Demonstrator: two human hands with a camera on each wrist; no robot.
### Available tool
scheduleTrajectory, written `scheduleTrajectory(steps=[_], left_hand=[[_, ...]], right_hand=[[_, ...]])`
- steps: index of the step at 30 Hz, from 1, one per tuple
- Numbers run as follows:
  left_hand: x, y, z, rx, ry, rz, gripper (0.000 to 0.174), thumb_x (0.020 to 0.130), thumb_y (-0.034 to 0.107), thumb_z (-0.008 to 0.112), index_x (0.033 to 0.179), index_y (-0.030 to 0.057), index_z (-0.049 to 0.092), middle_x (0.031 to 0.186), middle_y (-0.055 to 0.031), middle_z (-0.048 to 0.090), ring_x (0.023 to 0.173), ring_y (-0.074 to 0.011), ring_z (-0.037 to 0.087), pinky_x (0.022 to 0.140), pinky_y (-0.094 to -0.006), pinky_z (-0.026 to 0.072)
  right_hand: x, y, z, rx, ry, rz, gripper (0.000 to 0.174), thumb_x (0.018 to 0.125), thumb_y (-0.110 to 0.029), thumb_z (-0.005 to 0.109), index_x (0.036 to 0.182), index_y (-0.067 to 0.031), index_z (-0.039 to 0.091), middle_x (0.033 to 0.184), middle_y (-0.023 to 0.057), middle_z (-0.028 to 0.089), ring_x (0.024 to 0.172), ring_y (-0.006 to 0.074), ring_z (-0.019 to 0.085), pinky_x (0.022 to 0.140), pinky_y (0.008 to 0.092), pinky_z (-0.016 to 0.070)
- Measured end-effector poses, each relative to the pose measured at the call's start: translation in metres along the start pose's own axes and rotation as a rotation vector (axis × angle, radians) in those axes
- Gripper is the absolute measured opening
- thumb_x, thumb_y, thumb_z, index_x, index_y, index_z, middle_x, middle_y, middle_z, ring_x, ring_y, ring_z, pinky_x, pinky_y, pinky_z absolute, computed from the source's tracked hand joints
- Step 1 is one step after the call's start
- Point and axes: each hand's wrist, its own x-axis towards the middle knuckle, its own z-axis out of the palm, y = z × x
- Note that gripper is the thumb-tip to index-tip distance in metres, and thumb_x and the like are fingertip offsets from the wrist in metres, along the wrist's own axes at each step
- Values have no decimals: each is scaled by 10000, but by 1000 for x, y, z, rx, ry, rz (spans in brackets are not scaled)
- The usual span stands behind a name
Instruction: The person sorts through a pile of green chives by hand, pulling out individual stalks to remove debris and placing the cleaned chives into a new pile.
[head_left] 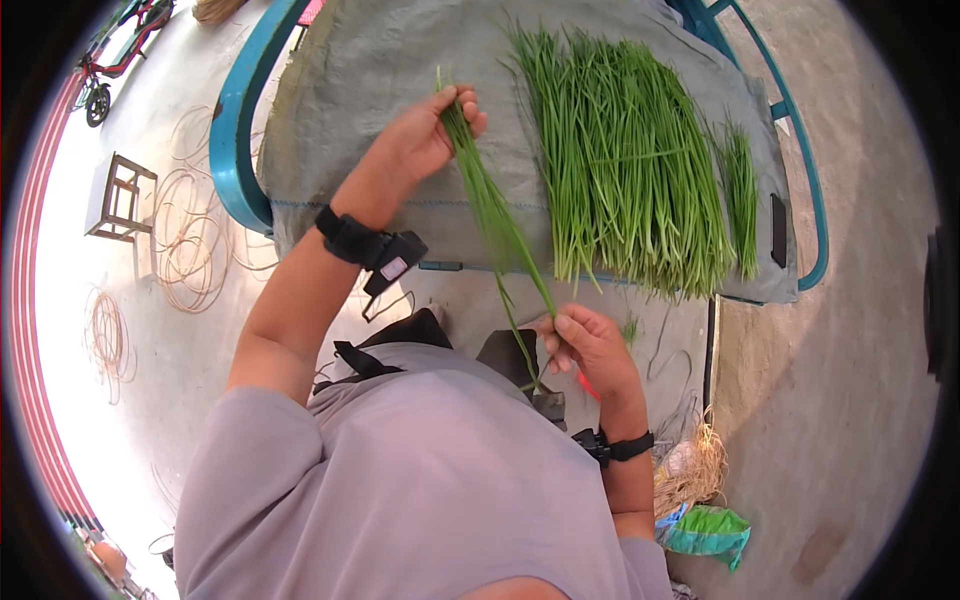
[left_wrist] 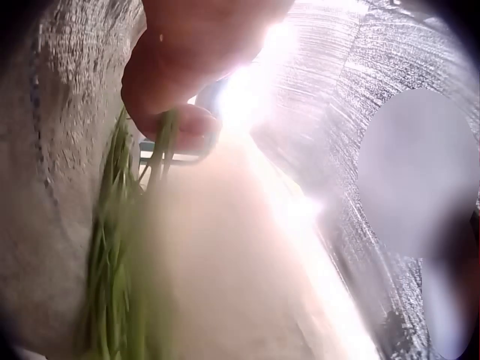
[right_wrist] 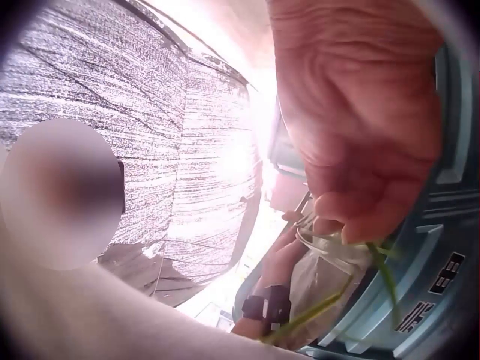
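Note:
In the head view the left hand (head_left: 432, 130) grips a thin bunch of green stalks (head_left: 490, 205) near one end, above the cloth. The right hand (head_left: 590, 345) pinches the lower part of the stalks in front of the body, and a few stalks hang beside it. The left wrist view has the left hand (left_wrist: 195, 60) with its fingers curled round the stalks (left_wrist: 120, 247). Seen from the right wrist, the right hand (right_wrist: 360, 127) holds green stalks (right_wrist: 386, 277) at its fingertips. A wide layer of stalks (head_left: 630, 160) lies to the right on the cloth.
The grey cloth (head_left: 370, 60) covers a surface with a blue metal frame (head_left: 232, 140). A small separate bunch (head_left: 740, 200) lies at its right. On the floor are a stool (head_left: 122, 200), coiled strands (head_left: 190, 240), straw-like fibres (head_left: 700, 470) and a green bag (head_left: 712, 535).

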Motion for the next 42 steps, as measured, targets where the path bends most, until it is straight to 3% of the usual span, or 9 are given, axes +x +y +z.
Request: scheduleTrajectory(steps=[7, 11, 16, 23, 26, 29, 32, 35, 42], left_hand=[[8, 9, -19, -67, -23, -46, 192, 986, 134, 409, 1049, -28, 491, 828, -43, 560, 740, -149, 589, 806, -346, 520], [9, 10, -18, -100, -56, -85, 163, 985, 117, 405, 1048, -16, 477, 779, -16, 518, 672, -114, 524, 714, -296, 491], [9, 12, -20, -173, -149, -117, 137, 988, 101, 381, 1028, 1, 464, 707, 14, 443, 580, -73, 392, 560, -224, 379], [10, 17, -23, -232, -258, -183, 161, 995, 106, 358, 1015, -12, 465, 668, 14, 390, 534, -72, 340, 474, -209, 322], [9, 18, -22, -236, -276, -196, 169, 997, 108, 353, 1015, -17, 465, 666, 13, 387, 528, -72, 337, 465, -210, 315], [8, 18, -23, -216, -291, -196, 175, 999, 110, 349, 1020, -21, 463, 668, 13, 386, 527, -72, 335, 464, -210, 315], [6, 17, -22, -190, -292, -186, 179, 1000, 113, 347, 1023, -22, 463, 671, 12, 388, 527, -73, 334, 465, -209, 315], [5, 16, -19, -182, -291, -190, 183, 1002, 117, 346, 1024, -22, 463, 674, 11, 388, 530, -73, 333, 465, -210, 316], [3, 14, -17, -175, -287, -168, 176, 999, 115, 353, 1027, -20, 462, 679, 12, 387, 540, -73, 334, 468, -209, 318]], right_hand=[[-22, 21, -14, 125, -8, 52, 228, 934, -219, 545, 936, -1, 611, 729, 45, 599, 528, 91, 531, 527, 230, 474], [-34, 32, -19, 139, -13, 69, 235, 924, -240, 561, 910, -13, 616, 701, 42, 600, 536, 96, 535, 527, 225, 465], [-42, 50, -24, -6, 74, 142, 236, 917, -265, 572, 888, -36, 624, 700, 19, 602, 552, 78, 523, 533, 203, 438], [-45, 84, -38, -292, 97, 301, 247, 916, -267, 563, 885, -29, 625, 708, 11, 613, 557, 61, 516, 540, 192, 419], [-46, 86, -37, -472, 192, 413, 252, 899, -266, 575, 901, -18, 624, 722, 18, 622, 553, 63, 512, 533, 198, 417], [-36, 154, -74, -1224, 458, -231, 222, 898, -207, 553, 969, -11, 632, 776, 18, 626, 546, 58, 503, 512, 216, 414], [-21, 93, -27, -523, 567, -16, 229, 894, -190, 565, 1017, -9, 631, 771, 9, 609, 551, 52, 498, 522, 214, 410], [-6, 65, -5, -417, 519, -146, 224, 871, -190, 606, 1033, -38, 636, 723, -1, 587, 555, 54, 492, 528, 200, 403], [36, 40, 24, -138, 288, -195, 204, 875, -167, 611, 1041, -52, 640, 747, -27, 565, 558, 39, 468, 526, 188, 381]])
